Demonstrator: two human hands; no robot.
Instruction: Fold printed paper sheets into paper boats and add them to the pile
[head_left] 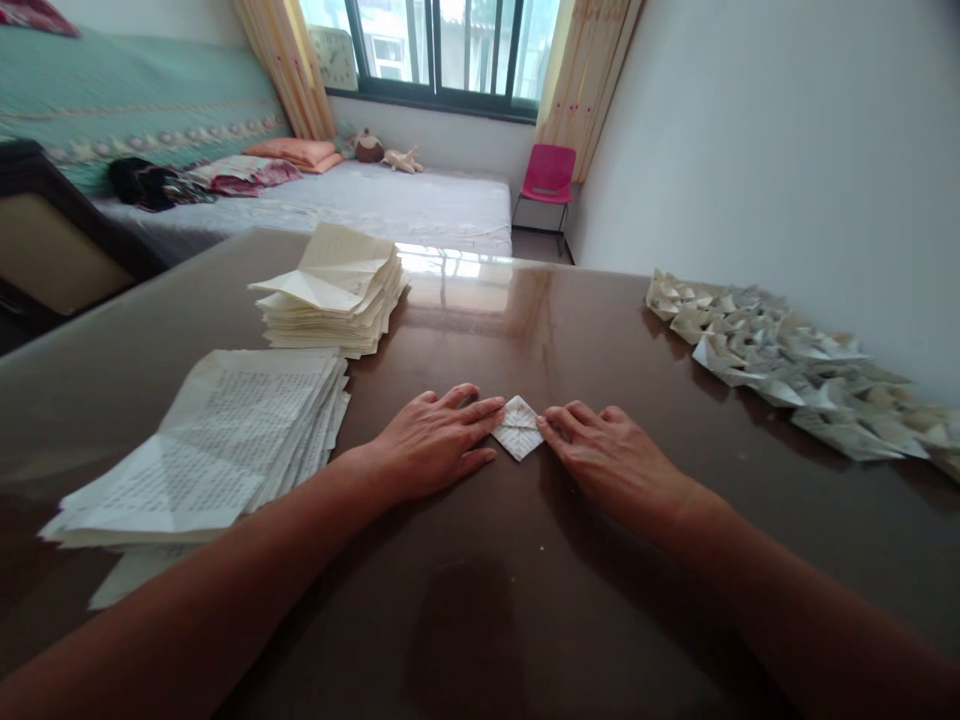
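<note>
As the paper [518, 430] lies on the table [465, 600], folded into a small diamond with one corner pointing away from the person, a hand touches it on either side. Print shows on its face, and an edge or crease runs across it. The left hand [435, 440] is at the left of the paper, palm down, its fingers stretched out and a little apart, with fingertips at the paper's left corner and the thumb nearer the person. The right hand [611, 455] is at the right of the paper, its fingers bent, the tips at the right corner; whether they pinch that corner or only press it, I cannot tell.

To the left of the paper, beyond the left forearm, is the white stack [217, 430], printed sheets with fold lines in the top one. Left of the paper and farther off lies the cream stack [345, 260], its top sheet creased. Right of the paper, well apart from it, the folded pieces [780, 345] sit crowded in a slanting band near the wall [765, 140]. Beyond the paper, past the table, is the bed [420, 205]; beyond it and slightly right stands the chair [549, 175]. Farthest from the paper is the window [435, 60].
</note>
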